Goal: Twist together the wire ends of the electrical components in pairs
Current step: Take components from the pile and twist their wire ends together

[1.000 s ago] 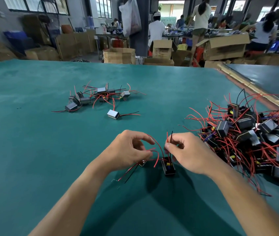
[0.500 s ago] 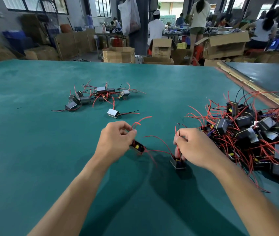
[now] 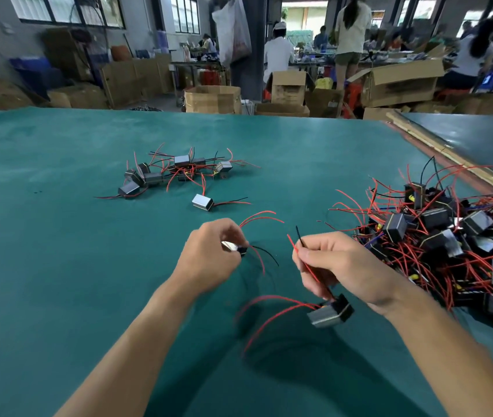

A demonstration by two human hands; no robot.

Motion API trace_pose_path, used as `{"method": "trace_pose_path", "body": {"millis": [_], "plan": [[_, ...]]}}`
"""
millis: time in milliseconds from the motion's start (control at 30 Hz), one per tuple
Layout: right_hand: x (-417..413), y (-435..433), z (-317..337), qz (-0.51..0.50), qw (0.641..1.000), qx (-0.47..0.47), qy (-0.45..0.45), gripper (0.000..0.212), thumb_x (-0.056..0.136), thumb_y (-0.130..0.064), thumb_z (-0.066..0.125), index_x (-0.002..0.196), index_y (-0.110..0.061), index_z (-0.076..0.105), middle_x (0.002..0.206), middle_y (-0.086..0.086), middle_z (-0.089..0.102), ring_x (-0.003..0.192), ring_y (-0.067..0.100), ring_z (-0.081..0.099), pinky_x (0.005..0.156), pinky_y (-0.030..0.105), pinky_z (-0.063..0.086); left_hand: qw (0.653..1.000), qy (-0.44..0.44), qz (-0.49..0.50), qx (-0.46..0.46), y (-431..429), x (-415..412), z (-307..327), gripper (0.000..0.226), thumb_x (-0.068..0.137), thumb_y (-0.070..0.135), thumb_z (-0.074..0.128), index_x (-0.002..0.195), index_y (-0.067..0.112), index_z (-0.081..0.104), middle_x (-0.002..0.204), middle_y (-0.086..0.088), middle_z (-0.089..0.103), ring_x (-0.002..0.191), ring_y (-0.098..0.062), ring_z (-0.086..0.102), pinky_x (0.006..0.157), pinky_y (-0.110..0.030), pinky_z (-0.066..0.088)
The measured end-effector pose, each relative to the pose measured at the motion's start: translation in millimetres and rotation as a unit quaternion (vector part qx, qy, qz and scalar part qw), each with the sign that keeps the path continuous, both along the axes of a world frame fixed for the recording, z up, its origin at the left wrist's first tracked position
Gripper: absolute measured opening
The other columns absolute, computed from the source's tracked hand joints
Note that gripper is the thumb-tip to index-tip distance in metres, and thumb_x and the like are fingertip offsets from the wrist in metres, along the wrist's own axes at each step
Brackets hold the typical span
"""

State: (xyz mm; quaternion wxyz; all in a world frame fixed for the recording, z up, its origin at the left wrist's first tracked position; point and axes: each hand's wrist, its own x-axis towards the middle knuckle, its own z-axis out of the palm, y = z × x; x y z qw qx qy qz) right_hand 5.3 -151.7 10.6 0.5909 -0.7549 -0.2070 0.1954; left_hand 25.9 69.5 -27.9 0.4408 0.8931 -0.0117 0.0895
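My left hand [image 3: 209,254] grips a small grey-black component [image 3: 233,246] above the green table; its red and black wires fan out to the right. My right hand [image 3: 338,266] pinches a red and a black wire [image 3: 297,245] whose ends stick up past my fingers. Their component [image 3: 331,313] hangs below that hand, just over the table, with two loose red wires curving left. The two hands are apart.
A big tangle of components with red wires [image 3: 449,242] lies at the right. A smaller group [image 3: 176,173] and a single component [image 3: 203,202] lie farther back on the left. The green table [image 3: 58,236] ends at a wooden strip [image 3: 437,149] on the right. People and cardboard boxes stand beyond.
Both hands have separated, each with its own component. The left one lifted its component up and left; the right one raised its wires, so its component now dangles off the table.
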Motion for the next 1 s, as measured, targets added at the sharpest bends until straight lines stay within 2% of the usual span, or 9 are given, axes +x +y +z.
{"method": "trace_pose_path", "body": {"millis": [133,267,400,500,667,733,833,933,1000], "plan": [[0.1,0.1,-9.4,0.011,0.999,-0.041,-0.008,0.027,0.102,-0.008,0.049,0.078,-0.008,0.061,0.067,0.007,0.064,0.056,0.021,0.060,0.057,0.029,0.052,0.995,-0.011,-0.042,0.087,-5.1,-3.1,-1.0,0.037,0.073,0.007,0.066,0.099,0.033,0.066,0.084,0.017,0.068,0.064,-0.003,0.056,0.067,-0.017,0.047],[0.7,4.5,-18.1,0.021,0.984,-0.167,-0.066,0.021,0.098,-0.017,0.057,0.082,-0.011,0.068,0.070,-0.002,0.063,0.062,0.011,0.059,0.067,0.026,0.051,0.994,-0.001,-0.034,0.107,-3.0,-2.0,-3.6,0.029,0.076,0.020,0.076,0.104,0.029,0.071,0.071,0.014,0.065,0.060,0.000,0.052,0.070,-0.023,0.047],[1.3,5.6,-20.6,0.016,0.978,-0.189,-0.082,0.019,0.096,-0.020,0.060,0.079,-0.013,0.066,0.061,-0.008,0.055,0.055,0.009,0.054,0.057,0.023,0.050,0.991,-0.013,-0.028,0.130,-3.9,-2.6,-3.4,0.009,0.085,0.024,0.070,0.090,0.029,0.077,0.066,0.015,0.065,0.064,-0.004,0.057,0.068,-0.023,0.048],[3.4,3.7,-20.8,0.007,0.976,-0.192,-0.098,0.019,0.094,-0.022,0.061,0.076,-0.017,0.065,0.059,-0.009,0.055,0.051,0.009,0.051,0.054,0.023,0.049,0.994,-0.012,-0.034,0.101,-4.2,-1.3,-1.8,0.012,0.087,0.026,0.068,0.078,0.029,0.075,0.059,0.014,0.064,0.058,-0.005,0.054,0.056,-0.018,0.042],[3.0,3.2,-18.5,0.010,0.978,-0.178,-0.110,0.014,0.091,-0.022,0.064,0.077,-0.024,0.066,0.061,-0.011,0.061,0.049,0.009,0.055,0.053,0.024,0.049,0.996,0.000,-0.028,0.090,-6.3,-1.6,-2.8,0.021,0.085,0.035,0.072,0.067,0.025,0.072,0.048,0.014,0.055,0.050,-0.006,0.046,0.050,-0.016,0.035],[2.9,2.7,-17.7,0.010,0.980,-0.169,-0.110,0.013,0.089,-0.022,0.064,0.076,-0.023,0.066,0.061,-0.012,0.061,0.049,0.010,0.057,0.054,0.025,0.048,0.996,0.004,-0.026,0.085,-7.3,-2.2,-3.2,0.019,0.081,0.033,0.076,0.065,0.026,0.068,0.051,0.014,0.057,0.051,-0.004,0.049,0.050,-0.016,0.037],[2.8,3.2,-16.0,0.000,0.984,-0.145,-0.099,0.011,0.088,-0.018,0.064,0.078,-0.016,0.066,0.064,-0.011,0.064,0.050,0.012,0.059,0.053,0.026,0.049,0.999,0.013,-0.021,0.041,-7.7,-1.9,-2.1,0.017,0.077,0.021,0.079,0.081,0.023,0.063,0.060,0.008,0.066,0.053,-0.006,0.055,0.057,-0.021,0.044],[0.9,5.3,-14.5,-0.011,0.989,-0.122,-0.086,0.009,0.087,-0.011,0.064,0.078,-0.012,0.066,0.069,-0.006,0.067,0.050,0.014,0.060,0.053,0.026,0.050,0.999,0.024,-0.017,-0.017,-7.3,-0.6,-2.5,0.031,0.070,0.006,0.080,0.086,0.020,0.056,0.061,0.011,0.065,0.045,-0.002,0.047,0.050,-0.017,0.040],[0.1,6.5,-14.5,-0.017,0.989,-0.117,-0.085,0.009,0.086,-0.008,0.063,0.077,-0.012,0.065,0.069,-0.004,0.068,0.050,0.014,0.061,0.052,0.024,0.049,0.998,0.037,-0.024,-0.054,-7.2,-0.3,-3.4,0.034,0.067,-0.001,0.076,0.086,0.017,0.054,0.066,0.013,0.068,0.045,-0.005,0.048,0.047,-0.022,0.040]]}}
